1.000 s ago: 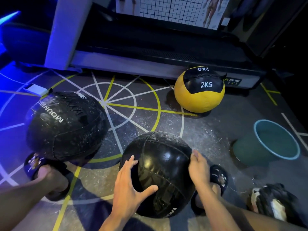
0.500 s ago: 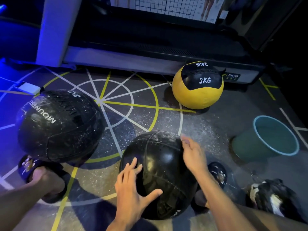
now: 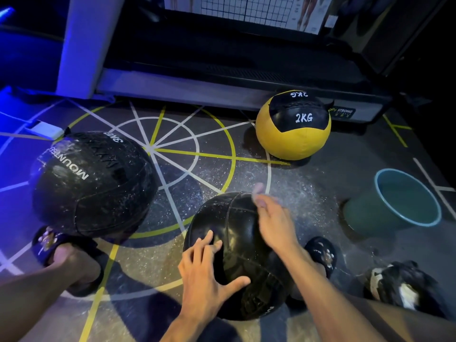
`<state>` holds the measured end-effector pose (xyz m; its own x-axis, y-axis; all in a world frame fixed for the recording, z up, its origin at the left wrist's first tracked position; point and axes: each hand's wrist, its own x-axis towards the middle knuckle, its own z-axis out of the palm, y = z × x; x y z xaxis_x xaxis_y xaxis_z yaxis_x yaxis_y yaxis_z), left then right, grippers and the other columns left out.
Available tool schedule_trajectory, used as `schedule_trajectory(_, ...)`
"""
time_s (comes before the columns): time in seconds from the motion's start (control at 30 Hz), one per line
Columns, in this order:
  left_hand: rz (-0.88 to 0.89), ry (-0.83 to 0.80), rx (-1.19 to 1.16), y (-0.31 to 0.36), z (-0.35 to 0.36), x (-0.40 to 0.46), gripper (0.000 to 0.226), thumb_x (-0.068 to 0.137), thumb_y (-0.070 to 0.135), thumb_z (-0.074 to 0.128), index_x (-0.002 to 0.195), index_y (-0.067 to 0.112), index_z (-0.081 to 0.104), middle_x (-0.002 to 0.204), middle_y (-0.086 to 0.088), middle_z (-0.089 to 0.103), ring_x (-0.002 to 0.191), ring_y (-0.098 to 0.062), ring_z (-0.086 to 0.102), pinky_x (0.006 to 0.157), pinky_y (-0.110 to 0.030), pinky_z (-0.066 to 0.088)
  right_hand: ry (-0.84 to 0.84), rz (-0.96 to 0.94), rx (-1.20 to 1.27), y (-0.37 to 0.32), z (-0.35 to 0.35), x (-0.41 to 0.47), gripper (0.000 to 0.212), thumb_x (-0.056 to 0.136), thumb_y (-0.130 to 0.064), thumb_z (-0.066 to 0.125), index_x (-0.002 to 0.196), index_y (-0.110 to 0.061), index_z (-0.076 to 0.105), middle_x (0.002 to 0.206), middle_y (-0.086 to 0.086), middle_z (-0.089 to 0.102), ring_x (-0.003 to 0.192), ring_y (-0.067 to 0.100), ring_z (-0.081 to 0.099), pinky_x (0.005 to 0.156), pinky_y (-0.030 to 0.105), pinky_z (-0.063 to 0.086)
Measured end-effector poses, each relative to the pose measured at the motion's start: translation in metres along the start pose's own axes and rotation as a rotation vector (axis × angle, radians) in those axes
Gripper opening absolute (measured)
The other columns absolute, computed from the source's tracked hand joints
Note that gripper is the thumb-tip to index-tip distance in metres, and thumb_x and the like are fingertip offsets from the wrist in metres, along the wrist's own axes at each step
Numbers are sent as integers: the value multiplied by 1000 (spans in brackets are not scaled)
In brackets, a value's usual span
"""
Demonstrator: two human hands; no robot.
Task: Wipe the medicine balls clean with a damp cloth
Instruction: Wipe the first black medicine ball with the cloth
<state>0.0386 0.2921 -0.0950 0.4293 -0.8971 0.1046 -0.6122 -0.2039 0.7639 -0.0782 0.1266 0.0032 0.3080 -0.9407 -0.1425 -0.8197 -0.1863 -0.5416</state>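
Grip: your left hand [image 3: 207, 275] lies flat, fingers spread, on the glossy black leather medicine ball [image 3: 237, 255]; your right hand [image 3: 274, 218] rests atop it, holding nothing.
Risk: bare palms may let it roll away.

floor [image 3: 308, 193]: grey, yellow-white lines (dusty) | treadmill [image 3: 222, 70] behind | blue light at left

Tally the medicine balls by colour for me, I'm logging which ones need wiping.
Black medicine balls: 2, the large one at left and the one under the hands
Yellow-and-black medicine ball: 1, marked 2KG
Total: 3
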Motion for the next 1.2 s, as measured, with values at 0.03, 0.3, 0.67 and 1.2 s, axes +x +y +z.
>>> schedule_trajectory(0.03,-2,-11,3,-1,-1,1,99,59,96,62,133,32,55,155,18,39,137,-18,37,108,-46,34,-45,-110,-17,-13,6,-5,40,112,-32,32,141,-23,58,146,-1,57,135,17,52,107,31,41)
schedule_trajectory(0.3,-69,71,-148,-15,-23,27,55,82,73,63,128,44,55,133,27,47,124,-1,41,108,-43,41,237,56,226,33,-45,-9,26,108,-18,44,119,-25,66,107,-9,72,108,15,67,81,21,43)
schedule_trajectory(0.67,-195,69,-180,-8,-4,16,82,69,87,61,139,47,53,148,13,47,132,-7,38,114,-35,33,-38,-381,-198,-20,40,-35,52,107,-29,27,157,-21,36,163,-1,37,150,13,32,123,32,28)
schedule_trajectory(1.2,-163,-5,-156,3,-7,14,77,68,92,59,136,58,51,146,24,42,130,-6,34,112,-32,31,-316,-381,-389,-15,14,53,33,109,-29,39,130,-33,64,142,0,62,124,19,62,107,41,50)
